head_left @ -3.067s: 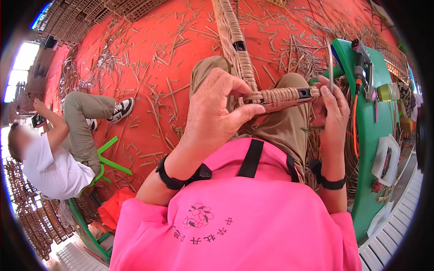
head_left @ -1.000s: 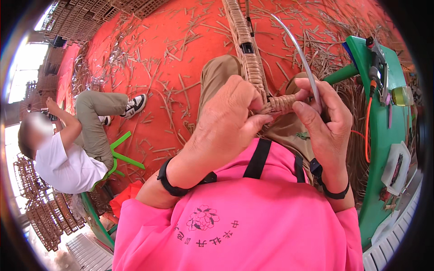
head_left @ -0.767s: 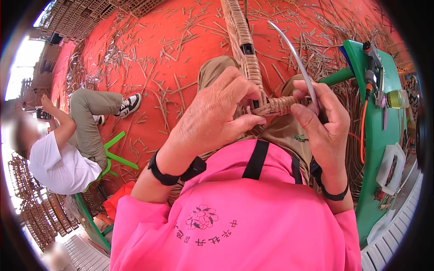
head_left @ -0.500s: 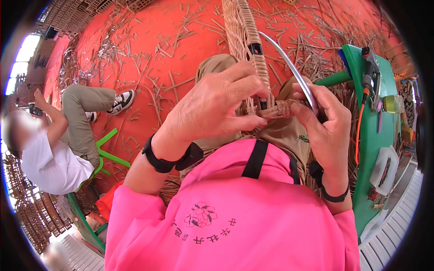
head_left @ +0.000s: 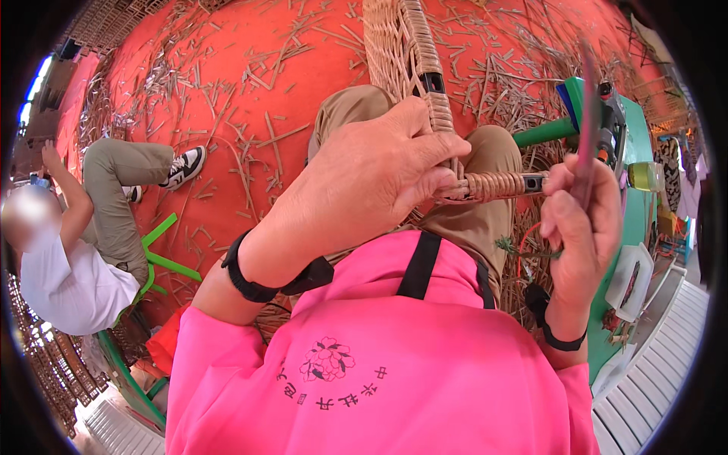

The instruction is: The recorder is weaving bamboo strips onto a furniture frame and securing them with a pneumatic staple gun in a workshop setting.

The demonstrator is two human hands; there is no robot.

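A frame wrapped in tan wicker [head_left: 425, 45] stands between my knees, its side bar running up and away. Near the corner, my left hand [head_left: 379, 159] is closed with its fingers pinched on the wicker-wrapped frame; the exact spot under the fingertips is hidden. From there a shorter wrapped bar [head_left: 493, 184] goes right and ends in a bare black metal piece with holes. Right of that end, my right hand [head_left: 580, 227] is raised and closed around a long, thin, reddish-brown strip [head_left: 586, 136]. The strip points upward, and its upper part is blurred.
A green table [head_left: 637, 197] at the right bears a tool with an orange cord, a yellowish cup [head_left: 646, 177] and a white tray [head_left: 629, 280]. Cut wicker scraps litter the red floor [head_left: 174, 91]. At left a person in white [head_left: 72, 277] sits on a green stool.
My right hand has moved right, away from the corner, with the strip, which has swung from a curved slant to upright. My left hand has closed over the corner.
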